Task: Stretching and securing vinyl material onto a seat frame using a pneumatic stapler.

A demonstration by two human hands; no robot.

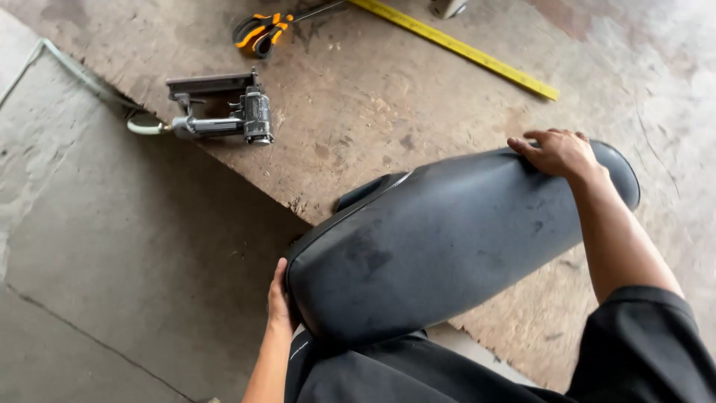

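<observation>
A long black padded seat (447,239) with a smooth vinyl cover lies tilted across a worn wooden board (373,97), its wide end toward me. My left hand (279,302) grips the seat's near wide end at its left edge. My right hand (558,151) rests on the top edge near the seat's narrow far end, fingers curled over the rim. Black sleeves and clothing show at the bottom.
A grey pneumatic staple gun (224,112) with an air hose (67,67) lies on the board's left part. Orange-and-black scissors (261,31) and a yellow tape measure blade (462,48) lie at the top. Concrete floor (112,261) lies left of the board.
</observation>
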